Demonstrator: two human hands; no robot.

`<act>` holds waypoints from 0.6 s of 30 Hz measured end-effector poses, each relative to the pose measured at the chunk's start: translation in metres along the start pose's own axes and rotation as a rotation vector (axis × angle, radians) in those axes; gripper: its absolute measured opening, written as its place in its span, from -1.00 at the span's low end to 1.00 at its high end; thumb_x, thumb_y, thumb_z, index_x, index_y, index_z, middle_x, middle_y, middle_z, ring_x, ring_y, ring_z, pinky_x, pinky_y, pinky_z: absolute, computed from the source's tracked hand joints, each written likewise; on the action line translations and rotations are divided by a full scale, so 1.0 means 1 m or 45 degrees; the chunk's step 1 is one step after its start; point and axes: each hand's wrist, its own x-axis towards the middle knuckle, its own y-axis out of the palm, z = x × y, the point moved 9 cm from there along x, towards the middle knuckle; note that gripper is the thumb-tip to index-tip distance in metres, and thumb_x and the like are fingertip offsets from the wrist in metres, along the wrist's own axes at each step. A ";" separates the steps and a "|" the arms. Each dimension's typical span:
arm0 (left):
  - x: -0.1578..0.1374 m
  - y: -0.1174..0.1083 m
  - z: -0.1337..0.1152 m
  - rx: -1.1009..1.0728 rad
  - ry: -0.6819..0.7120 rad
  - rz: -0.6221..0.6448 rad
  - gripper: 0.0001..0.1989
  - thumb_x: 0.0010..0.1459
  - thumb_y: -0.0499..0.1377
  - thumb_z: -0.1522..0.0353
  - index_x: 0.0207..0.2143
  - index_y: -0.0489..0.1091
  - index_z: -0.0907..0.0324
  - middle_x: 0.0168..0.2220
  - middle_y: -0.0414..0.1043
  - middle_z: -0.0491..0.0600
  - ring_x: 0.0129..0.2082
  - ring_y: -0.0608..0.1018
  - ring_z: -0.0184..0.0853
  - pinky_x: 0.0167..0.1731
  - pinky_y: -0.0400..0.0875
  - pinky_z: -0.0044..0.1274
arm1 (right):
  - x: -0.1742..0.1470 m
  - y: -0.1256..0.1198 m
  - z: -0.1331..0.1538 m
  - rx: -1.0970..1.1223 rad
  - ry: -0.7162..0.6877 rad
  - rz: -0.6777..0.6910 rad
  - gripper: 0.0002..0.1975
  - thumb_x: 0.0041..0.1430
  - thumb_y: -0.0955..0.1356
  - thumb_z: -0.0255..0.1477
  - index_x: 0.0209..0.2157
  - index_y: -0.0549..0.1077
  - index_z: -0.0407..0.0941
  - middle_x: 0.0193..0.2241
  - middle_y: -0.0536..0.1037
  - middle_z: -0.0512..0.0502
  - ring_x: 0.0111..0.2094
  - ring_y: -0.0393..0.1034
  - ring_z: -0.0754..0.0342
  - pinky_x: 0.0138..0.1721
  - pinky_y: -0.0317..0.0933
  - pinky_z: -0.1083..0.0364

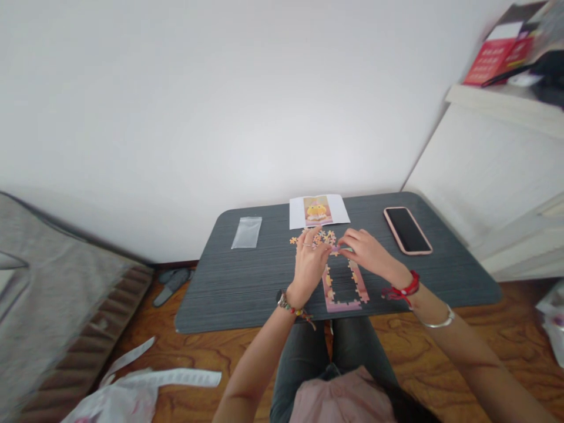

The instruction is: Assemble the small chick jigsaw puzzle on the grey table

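Note:
My left hand [308, 261] and my right hand [366, 252] meet over the far side of a partly joined jigsaw puzzle frame [343, 306]. Between their fingertips is a short pinkish strip of puzzle pieces [335, 250], pinched from both sides; how many pieces it has is hard to make out. The frame is a rectangle of pink and orange edge pieces with the dark tabletop showing inside it. Just beyond my left fingers lies a pile of loose puzzle pieces [328, 237], partly covered by that hand.
A white sheet with a yellow character picture [317, 211] lies at the table's back edge. To the right rests a phone in a pink case [409, 231]; on the left, a clear plastic bag [247, 232]. The dark table [238, 288] stands against a white wall, beside a white cabinet [502, 158].

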 end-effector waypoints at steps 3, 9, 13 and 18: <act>-0.016 0.006 -0.013 -0.037 -0.001 0.101 -0.90 0.11 0.12 0.40 -0.41 0.43 0.15 0.05 0.19 0.04 0.05 0.26 -0.18 0.03 0.22 -0.21 | -0.023 0.003 0.005 0.070 0.005 0.030 -0.81 0.22 0.22 -0.36 -0.31 0.41 -0.15 -0.35 0.42 -0.13 -0.29 0.31 0.05 -0.29 0.11 0.08; -0.074 0.028 -0.047 -0.149 0.020 0.381 -0.90 0.04 0.19 0.41 -0.32 0.43 0.15 0.05 0.17 0.07 0.07 0.23 -0.13 0.00 0.30 -0.22 | -0.098 0.022 0.017 0.143 0.088 0.162 -0.78 0.24 0.20 -0.39 -0.26 0.45 -0.13 -0.37 0.44 -0.12 -0.32 0.32 0.06 -0.29 0.14 0.08; -0.097 0.037 -0.060 -0.129 0.013 0.460 -0.89 0.06 0.16 0.43 -0.32 0.43 0.13 0.05 0.17 0.05 0.06 0.23 -0.14 0.00 0.31 -0.22 | -0.128 0.032 0.020 0.105 0.123 0.190 -0.80 0.23 0.21 -0.42 -0.29 0.46 -0.11 -0.39 0.45 -0.10 -0.34 0.32 0.07 -0.31 0.13 0.08; -0.106 0.043 -0.069 -0.054 0.028 0.530 -0.80 0.04 0.19 0.44 -0.23 0.40 0.11 0.06 0.19 0.02 0.05 0.23 -0.14 -0.07 0.38 -0.26 | -0.131 0.038 0.021 0.016 0.131 0.201 -0.81 0.22 0.22 -0.45 -0.34 0.47 -0.12 -0.41 0.45 -0.09 -0.35 0.32 0.06 -0.33 0.09 0.07</act>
